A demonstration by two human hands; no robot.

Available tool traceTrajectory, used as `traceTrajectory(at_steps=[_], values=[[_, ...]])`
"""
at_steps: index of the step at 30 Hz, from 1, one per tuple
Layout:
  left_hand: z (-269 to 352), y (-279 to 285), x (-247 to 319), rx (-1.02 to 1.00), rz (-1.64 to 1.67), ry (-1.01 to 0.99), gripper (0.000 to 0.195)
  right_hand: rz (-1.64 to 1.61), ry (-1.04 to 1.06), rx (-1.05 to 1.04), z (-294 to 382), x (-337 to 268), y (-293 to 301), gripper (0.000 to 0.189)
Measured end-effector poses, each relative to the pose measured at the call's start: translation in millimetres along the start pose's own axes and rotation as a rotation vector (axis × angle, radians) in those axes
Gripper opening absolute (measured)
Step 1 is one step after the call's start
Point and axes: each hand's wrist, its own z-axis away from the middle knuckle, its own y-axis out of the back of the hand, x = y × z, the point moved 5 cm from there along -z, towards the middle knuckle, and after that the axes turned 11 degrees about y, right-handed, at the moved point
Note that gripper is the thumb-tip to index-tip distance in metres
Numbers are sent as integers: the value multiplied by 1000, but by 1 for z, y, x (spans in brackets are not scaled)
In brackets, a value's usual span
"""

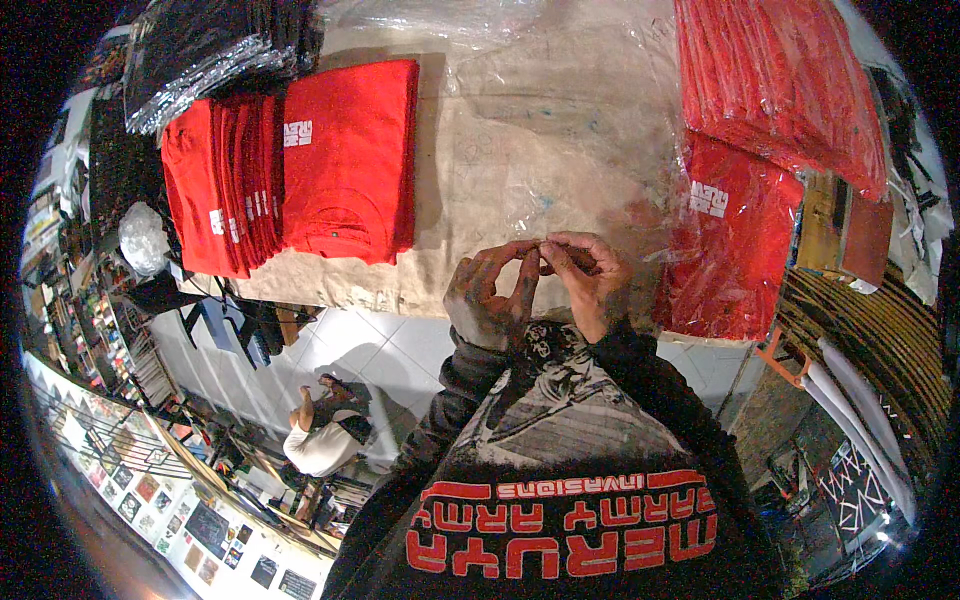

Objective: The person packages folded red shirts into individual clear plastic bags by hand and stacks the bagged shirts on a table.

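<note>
Fingertips of my left hand [495,289] and my right hand [592,277] meet close together at the table's near edge. Both pinch what looks like the near edge of a clear plastic bag [547,180]; the thin film barely shows at the fingers. The bag lies flat, with a few glints on it. To the left is a folded red T-shirt [345,165] with a white chest print, beside a row of overlapping folded red T-shirts [232,187]. On the right lies a red T-shirt in clear plastic [731,247].
A stack of bagged red garments [780,82] overlaps the right-hand shirt. Black garments in plastic [217,60] sit at the far left, and more clear film [480,19] at the far edge. The table has a brown covering [360,289]. Another person [330,442] is behind, lower left.
</note>
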Motion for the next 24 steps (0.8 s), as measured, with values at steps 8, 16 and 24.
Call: traceTrajectory(at_steps=[8,16,24], values=[[-2,0,-6,-66,63,94,19,48,-236,-91,-1,4,2,31],[5,-9,-29,-199,342,451,23,-61,-359,-227,5,22,3,36],[-2,-9,-21,-155,359,422,20,59,-51,-410,1,24,5,26]])
